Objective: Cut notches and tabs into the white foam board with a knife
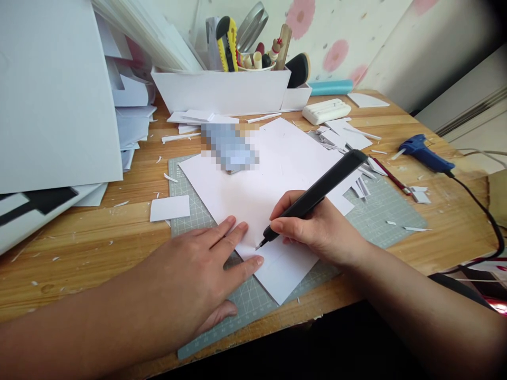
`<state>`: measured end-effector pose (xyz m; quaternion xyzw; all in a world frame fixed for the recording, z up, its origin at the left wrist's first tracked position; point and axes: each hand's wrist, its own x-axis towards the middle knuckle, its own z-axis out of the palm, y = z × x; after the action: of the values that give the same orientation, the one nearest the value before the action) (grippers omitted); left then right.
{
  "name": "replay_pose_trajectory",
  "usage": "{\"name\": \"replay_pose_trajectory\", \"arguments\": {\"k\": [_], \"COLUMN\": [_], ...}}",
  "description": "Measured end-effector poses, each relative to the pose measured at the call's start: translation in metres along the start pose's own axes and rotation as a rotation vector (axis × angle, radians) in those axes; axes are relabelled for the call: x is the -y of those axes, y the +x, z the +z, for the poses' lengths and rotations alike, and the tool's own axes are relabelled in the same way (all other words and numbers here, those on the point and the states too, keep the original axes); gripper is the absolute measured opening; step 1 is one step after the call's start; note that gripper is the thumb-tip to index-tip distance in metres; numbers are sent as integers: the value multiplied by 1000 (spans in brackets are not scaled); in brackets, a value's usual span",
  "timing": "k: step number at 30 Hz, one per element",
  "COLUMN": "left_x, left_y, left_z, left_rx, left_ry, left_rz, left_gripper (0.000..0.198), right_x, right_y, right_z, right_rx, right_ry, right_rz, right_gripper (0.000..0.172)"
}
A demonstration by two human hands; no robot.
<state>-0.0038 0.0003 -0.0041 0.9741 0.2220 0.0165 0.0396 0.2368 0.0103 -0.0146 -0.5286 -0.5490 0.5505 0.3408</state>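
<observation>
A large white sheet (277, 174) lies slanted on a grey-green cutting mat (380, 211) on the wooden desk. My left hand (198, 274) lies flat with fingers spread, pressing the sheet's near left edge against the mat. My right hand (320, 227) is closed around a long black craft knife (317, 195), held like a pen. Its tip touches the sheet just right of my left fingertips. A faint straight line runs across the sheet from the blade toward the right.
White boards (55, 95) are stacked at the left. A white holder (222, 89) with cutters and tools stands at the back. A blue glue gun (423, 152) with a black cable lies at the right. Paper offcuts (170, 207) and slivers are scattered around.
</observation>
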Motion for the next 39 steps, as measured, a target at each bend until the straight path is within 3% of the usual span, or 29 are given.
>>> {"name": "replay_pose_trajectory", "arguments": {"k": [4,14,25,39], "left_x": [-1,0,1,0], "left_y": [1,1,3,1], "left_z": [0,0,-3,-3], "left_rx": [44,0,68,56], "left_ry": [7,8,21,17], "left_rz": [-7,-9,4,1], "left_gripper": [51,49,45,45], "right_x": [0,1,-2,-3], "right_y": [1,3,4,9], "right_z": [-2,-6,-13,-23], "right_rx": [7,20,11,-15], "right_ry": [7,8,-7,-11], "right_rz": [3,7,18,-9], "right_gripper": [18,19,23,19]}}
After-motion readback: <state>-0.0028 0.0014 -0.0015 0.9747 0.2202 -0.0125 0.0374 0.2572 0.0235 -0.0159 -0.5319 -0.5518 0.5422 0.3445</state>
